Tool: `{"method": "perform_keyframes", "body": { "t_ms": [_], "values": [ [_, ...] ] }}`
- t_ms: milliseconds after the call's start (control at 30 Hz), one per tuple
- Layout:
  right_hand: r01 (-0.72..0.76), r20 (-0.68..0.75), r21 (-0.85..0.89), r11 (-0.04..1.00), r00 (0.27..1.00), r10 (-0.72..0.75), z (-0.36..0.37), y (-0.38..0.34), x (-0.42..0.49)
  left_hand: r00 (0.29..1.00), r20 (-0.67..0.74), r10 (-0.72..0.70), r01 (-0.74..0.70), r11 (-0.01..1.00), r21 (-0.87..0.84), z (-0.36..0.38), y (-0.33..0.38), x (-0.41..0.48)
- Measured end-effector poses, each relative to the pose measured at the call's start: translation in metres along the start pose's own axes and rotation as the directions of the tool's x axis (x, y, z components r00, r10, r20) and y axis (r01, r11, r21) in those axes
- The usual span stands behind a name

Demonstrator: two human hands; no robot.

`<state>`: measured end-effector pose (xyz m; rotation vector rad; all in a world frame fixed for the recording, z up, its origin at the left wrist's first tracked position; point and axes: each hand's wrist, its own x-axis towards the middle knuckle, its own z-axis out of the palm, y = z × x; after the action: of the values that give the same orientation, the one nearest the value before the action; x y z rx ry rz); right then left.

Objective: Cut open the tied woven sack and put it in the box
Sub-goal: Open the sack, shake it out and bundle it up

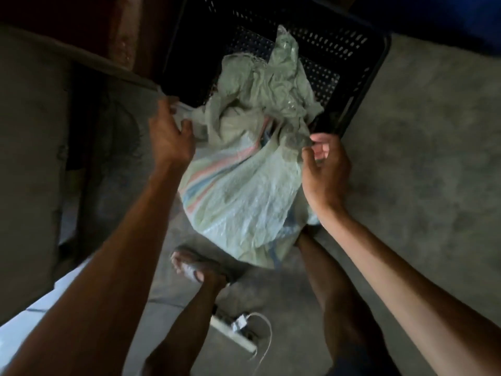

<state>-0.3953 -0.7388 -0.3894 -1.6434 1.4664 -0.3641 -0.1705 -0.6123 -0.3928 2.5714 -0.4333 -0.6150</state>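
Nearest the camera, a white power strip (233,332) with a plug and a thin looped cable lies on the floor between the person's bare legs, and one bare foot (195,267) stands just beyond it. Above the feet hangs the woven sack (244,185), pale green-white, crinkled and slightly glossy, with pink and blue stripes down one side. Its bulging lower part is outside the box, and its crumpled open top spills over the near rim into it. The left hand (169,139) curls its fingers round a fold at the sack's left edge. The right hand (325,169) pinches the wrinkled right edge between thumb and bent fingers. The box (379,71) is a black plastic crate with perforated walls and base. It rests on a mottled grey concrete floor (420,172), with a grey slab (27,131) at the left.
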Motion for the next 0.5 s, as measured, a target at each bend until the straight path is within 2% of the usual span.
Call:
{"method": "perform_keyframes", "body": {
  "t_ms": [100, 200, 267, 333, 400, 433, 467, 500],
  "values": [
    [-0.184, -0.021, -0.058, 0.981, 0.983, 0.184, -0.008, 0.01, -0.079, 0.968, 0.199, -0.153, 0.129, 0.984, 0.126, -0.036, -0.049, -0.041],
    [-0.379, 0.055, -0.142, 0.914, 0.919, 0.39, 0.004, 0.039, -0.156, 0.93, 0.345, -0.131, 0.041, 0.966, 0.255, -0.05, -0.092, -0.071],
    [-0.467, 0.119, -0.265, 0.843, 0.852, 0.509, 0.022, 0.065, -0.197, 0.919, 0.377, -0.116, -0.008, 0.95, 0.313, -0.05, -0.124, -0.069],
    [-0.58, 0.172, -0.376, 0.723, 0.722, 0.67, 0.044, 0.097, -0.228, 0.907, 0.39, -0.162, -0.009, 0.916, 0.402, -0.045, -0.153, -0.045],
    [-0.664, 0.163, -0.483, 0.571, 0.573, 0.803, 0.069, 0.134, -0.247, 0.866, 0.444, -0.232, -0.009, 0.879, 0.477, -0.022, -0.164, -0.043],
    [-0.69, 0.133, -0.545, 0.477, 0.49, 0.861, 0.081, 0.151, -0.25, 0.799, 0.51, -0.318, 0.009, 0.855, 0.519, 0.0, -0.17, -0.066],
    [-0.716, 0.087, -0.589, 0.375, 0.405, 0.91, 0.093, 0.167, -0.25, 0.719, 0.544, -0.432, -0.007, 0.778, 0.628, 0.026, -0.168, -0.1],
    [-0.734, 0.044, -0.615, 0.287, 0.332, 0.942, 0.106, 0.181, -0.248, 0.65, 0.664, -0.371, -0.257, 0.715, 0.651, 0.042, -0.178, -0.119]
  ]
}}
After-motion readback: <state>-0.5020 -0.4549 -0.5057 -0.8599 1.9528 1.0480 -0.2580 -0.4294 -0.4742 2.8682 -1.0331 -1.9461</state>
